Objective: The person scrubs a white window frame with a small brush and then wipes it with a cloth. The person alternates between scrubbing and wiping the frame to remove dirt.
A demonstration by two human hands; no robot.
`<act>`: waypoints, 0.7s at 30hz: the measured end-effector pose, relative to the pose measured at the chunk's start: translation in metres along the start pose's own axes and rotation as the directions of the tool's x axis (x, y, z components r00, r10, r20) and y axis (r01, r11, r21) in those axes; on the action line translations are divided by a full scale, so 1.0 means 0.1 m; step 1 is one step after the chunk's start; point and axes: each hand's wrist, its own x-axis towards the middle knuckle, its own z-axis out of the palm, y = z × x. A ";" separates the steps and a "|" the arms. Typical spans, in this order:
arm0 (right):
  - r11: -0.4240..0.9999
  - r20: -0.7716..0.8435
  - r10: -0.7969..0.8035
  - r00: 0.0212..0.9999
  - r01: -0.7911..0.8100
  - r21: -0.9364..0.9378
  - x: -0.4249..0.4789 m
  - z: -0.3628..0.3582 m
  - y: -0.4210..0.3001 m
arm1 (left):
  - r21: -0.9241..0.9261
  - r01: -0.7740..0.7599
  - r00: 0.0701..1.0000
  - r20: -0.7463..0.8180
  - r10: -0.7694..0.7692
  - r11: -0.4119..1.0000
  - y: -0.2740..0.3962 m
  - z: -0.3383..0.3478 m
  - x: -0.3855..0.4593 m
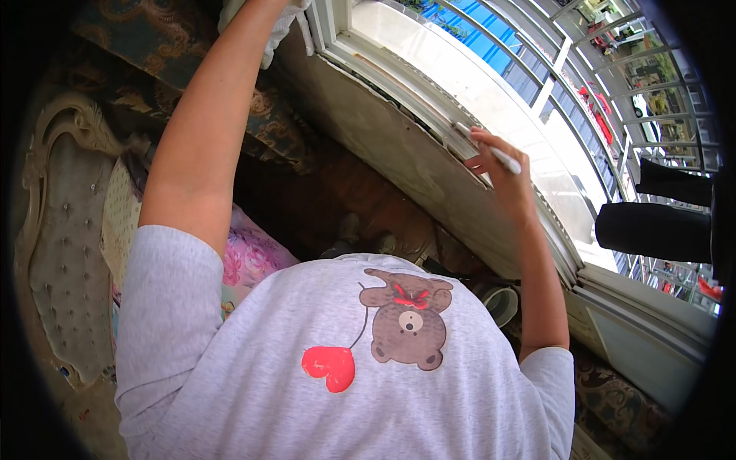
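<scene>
My right hand grips a slim white-handled tool, perhaps a brush. Its far end lies over the white window track, and its blunt end sticks out past my fingers. The exact kind of tip is too small to tell. My left forearm reaches up to the top edge of the picture, where the hand is out of view. A whitish cloth hangs beside that wrist, next to the window frame. Below the track, the worn wall shows a chipped upper edge.
Metal window bars stand outside the pale sill. Dark garments hang at the right. A tufted headboard and floral bedding are at the left. Patterned curtains hang near the wall. A round pale container sits low by my right arm.
</scene>
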 end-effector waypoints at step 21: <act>0.835 -0.005 -0.415 0.910 0.379 -0.400 -0.02 0.15 0.05 | 0.027 -0.007 1.000 0.003 0.006 1.000 -0.01 0.01 -0.01</act>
